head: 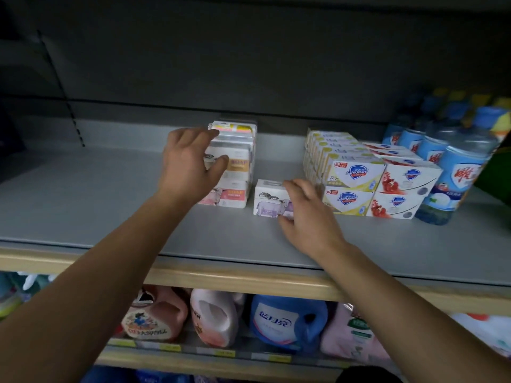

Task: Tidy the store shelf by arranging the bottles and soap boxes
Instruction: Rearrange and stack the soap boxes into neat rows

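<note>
On the grey shelf (83, 194), far left: only smooth matt sheeting, a pale wood-look lip along the front edge

Next rightward, left hand (188, 164) wrapped round the near corner of the tall soap stack (235, 164), fingers over the top-left edge, thumb pressed on a front face. Best kept as a steadying brace there: thin glossy cardboard, several tiers high, likely to slide layer on layer if shoved from one side

Just right of the stack, apart from it by a narrow gap, a lone soap box (269, 199) with a purple animal print, lying flat. Right hand (309, 214) curled on its right end, fingers over the top, thumb low at the front: a grip, though how firm cannot be told. Probably the box in play; better lifted than dragged, then squared flush against or onto the stack with printed face forward

Further right, Safeguard boxes (356, 186) two tiers high in neat rows, yellow-trimmed beside red-trimmed, crisp rectangular edges. At the far right, water bottles (453, 178), clear ribbed plastic with blue labels, touching the red-trimmed boxes

Below, rounded plastic detergent jugs (287, 322) with moulded handles, pink and blue
</note>
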`<state>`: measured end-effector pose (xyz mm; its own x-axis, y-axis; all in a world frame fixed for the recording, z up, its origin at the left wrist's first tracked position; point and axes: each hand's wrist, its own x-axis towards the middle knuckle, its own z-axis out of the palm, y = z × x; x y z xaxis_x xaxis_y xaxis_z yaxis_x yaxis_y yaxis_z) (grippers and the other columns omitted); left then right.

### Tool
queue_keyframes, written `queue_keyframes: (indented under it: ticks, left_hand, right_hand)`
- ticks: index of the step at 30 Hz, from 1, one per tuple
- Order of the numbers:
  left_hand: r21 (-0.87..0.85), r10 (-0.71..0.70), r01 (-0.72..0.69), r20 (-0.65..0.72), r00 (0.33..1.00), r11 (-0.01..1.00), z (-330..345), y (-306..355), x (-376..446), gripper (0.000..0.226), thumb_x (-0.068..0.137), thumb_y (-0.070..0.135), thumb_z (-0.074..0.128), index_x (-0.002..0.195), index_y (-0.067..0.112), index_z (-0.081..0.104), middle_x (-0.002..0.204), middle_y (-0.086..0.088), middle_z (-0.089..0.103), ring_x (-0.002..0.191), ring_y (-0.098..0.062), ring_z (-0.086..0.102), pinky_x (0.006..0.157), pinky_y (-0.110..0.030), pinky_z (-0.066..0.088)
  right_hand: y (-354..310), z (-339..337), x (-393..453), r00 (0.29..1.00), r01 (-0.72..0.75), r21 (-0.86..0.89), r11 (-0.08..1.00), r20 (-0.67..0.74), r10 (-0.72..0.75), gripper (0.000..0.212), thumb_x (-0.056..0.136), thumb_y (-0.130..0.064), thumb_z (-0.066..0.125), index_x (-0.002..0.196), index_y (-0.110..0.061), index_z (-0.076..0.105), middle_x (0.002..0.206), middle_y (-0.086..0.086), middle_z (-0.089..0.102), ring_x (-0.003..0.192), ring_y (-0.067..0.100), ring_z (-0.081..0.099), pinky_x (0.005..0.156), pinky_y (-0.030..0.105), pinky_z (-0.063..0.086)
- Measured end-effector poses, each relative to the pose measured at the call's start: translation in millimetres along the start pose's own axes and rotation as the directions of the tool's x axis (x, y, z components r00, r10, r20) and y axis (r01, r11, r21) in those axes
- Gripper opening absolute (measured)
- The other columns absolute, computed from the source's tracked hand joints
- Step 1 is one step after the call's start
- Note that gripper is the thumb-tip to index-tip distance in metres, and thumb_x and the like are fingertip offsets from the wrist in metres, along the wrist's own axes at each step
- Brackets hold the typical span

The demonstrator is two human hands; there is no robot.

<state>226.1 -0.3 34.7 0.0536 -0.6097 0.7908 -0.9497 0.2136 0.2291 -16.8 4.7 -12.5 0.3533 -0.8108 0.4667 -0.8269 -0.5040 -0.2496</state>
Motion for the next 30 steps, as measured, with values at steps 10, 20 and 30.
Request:
queue_keyframes:
  ticks: [10,20,30]
  left_hand:
    - [-0.118,-0.01,0.011,0.006,1.0,0.993,23.1,-22.2,-3.3,0.044,0.084,0.028,0.069,0.122,0.008,0.063,0.127,-0.012,0.059,0.117,-0.035,0.05,0.101,-0.036,0.036]
    - [-0.406,-0.113,0.091,-0.03,0.993,0.909,35.3,-21.6,-9.6,0.058,0.077,0.027,0.072,0.129,0.007,0.054,0.138,-0.01,0.046,0.127,-0.022,0.047,0.101,-0.04,0.046]
    - [-0.46,-0.093,0.06,-0.048,0.995,0.886,44.1,-27.2,-9.7,0.059,0.075,0.025,0.072,0.128,0.008,0.052,0.137,-0.006,0.043,0.127,-0.012,0.043,0.102,-0.036,0.043]
  right_hand:
    - [12.3,34.1,66.2,0.991,-0.133,0.065,0.989,0.034,0.131,0.062,0.089,-0.017,0.06,0.145,-0.01,0.035,0.151,0.002,0.028,0.13,0.027,0.045,0.104,0.037,0.042]
    - [36.1,72.2,149.7,0.953,-0.302,0.108,0.947,0.059,0.297,0.082,0.081,-0.018,0.068,0.151,-0.009,0.025,0.157,0.007,0.016,0.139,0.03,0.034,0.112,0.03,0.031]
    - [60.5,99.8,196.3,0.916,-0.393,0.13,0.91,-0.029,0.4,0.077,0.085,-0.032,0.067,0.149,-0.015,0.028,0.158,0.007,0.013,0.141,0.034,0.029,0.117,0.036,0.029]
